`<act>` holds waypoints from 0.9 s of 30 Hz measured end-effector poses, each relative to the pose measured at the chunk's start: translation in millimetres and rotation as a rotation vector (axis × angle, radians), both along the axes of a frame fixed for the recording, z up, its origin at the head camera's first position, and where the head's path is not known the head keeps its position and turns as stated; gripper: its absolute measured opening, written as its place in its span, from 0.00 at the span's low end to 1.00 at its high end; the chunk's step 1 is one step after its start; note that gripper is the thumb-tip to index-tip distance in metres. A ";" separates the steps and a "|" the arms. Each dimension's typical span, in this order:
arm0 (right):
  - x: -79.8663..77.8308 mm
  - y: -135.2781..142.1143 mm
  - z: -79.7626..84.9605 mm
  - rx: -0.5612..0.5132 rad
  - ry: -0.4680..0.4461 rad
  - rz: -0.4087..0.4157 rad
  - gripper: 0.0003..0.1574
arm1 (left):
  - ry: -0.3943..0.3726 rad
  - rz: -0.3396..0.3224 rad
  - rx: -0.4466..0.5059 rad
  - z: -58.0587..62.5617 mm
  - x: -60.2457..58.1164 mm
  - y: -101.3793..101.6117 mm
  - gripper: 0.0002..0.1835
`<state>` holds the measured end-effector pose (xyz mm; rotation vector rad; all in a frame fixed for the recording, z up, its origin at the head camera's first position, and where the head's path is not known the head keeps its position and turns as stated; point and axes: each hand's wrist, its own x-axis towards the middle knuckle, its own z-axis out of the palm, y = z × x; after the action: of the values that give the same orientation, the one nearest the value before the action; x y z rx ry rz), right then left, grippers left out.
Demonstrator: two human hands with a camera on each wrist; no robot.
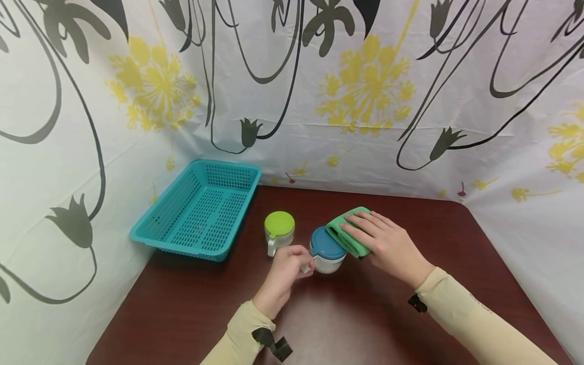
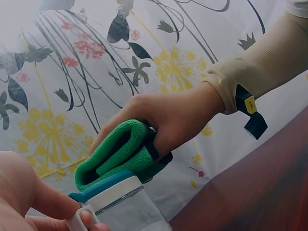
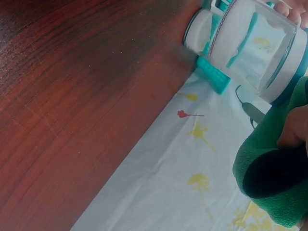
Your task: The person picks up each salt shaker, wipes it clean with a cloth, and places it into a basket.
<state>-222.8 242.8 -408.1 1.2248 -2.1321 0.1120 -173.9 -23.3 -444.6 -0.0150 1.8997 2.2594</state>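
Beige fabric sleeves (image 1: 242, 332) occupy the near edge of the head view, each wrist fitted with a black strap bracket (image 1: 274, 344). Left hand (image 1: 285, 271): fingers curled, pinching the white loop handle (image 2: 79, 219) of a clear-walled cylindrical jar with a white collar and blue lid (image 1: 325, 244). Right hand (image 1: 388, 243): fingers extended side by side over a folded green fabric cloth (image 1: 342, 234), the thumb on the opposite face, so that the cloth is gripped between them. The cloth bears on the right side of the blue lid. Jar position: centre of the dark red-brown wood-grain table (image 1: 182, 314); whether its base touches the surface cannot be determined. Left of and beyond the jar stands a similar handled jar with a lime-green lid (image 1: 280, 223). Farther left sits a rectangular teal perforated plastic basket (image 1: 201, 218). White floral-print sheeting (image 1: 292, 101) encloses the table.
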 end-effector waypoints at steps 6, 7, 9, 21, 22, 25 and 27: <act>-0.9 1.5 -1.6 -0.009 0.010 0.007 0.49 | -0.004 0.002 -0.001 0.5 0.7 0.4 0.06; -0.8 1.3 -1.6 -0.011 0.010 0.007 0.49 | -0.005 0.001 0.001 0.6 0.4 0.6 0.06; -0.4 1.0 -1.3 -0.014 0.010 0.006 0.50 | 0.002 0.002 0.003 -0.5 0.2 0.8 0.05; 4.4 -10.9 6.3 -0.051 0.022 0.070 0.50 | -0.002 0.003 0.002 0.2 0.0 -1.9 0.06; 6.0 -13.6 6.9 -0.050 0.027 0.083 0.48 | 0.001 0.003 0.001 -0.7 -0.1 -2.0 0.06; 12.2 -22.4 9.2 -0.053 0.045 0.129 0.40 | 0.003 0.001 0.008 -1.1 -0.9 -1.8 0.06; 16.5 -28.9 11.1 -0.052 0.064 0.157 0.32 | 0.002 0.000 0.011 -1.4 -1.8 -1.5 0.05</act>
<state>-206.3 213.9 -396.9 1.3464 -1.9653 0.1931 -175.7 -24.8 -446.0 -0.0110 1.8878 2.2712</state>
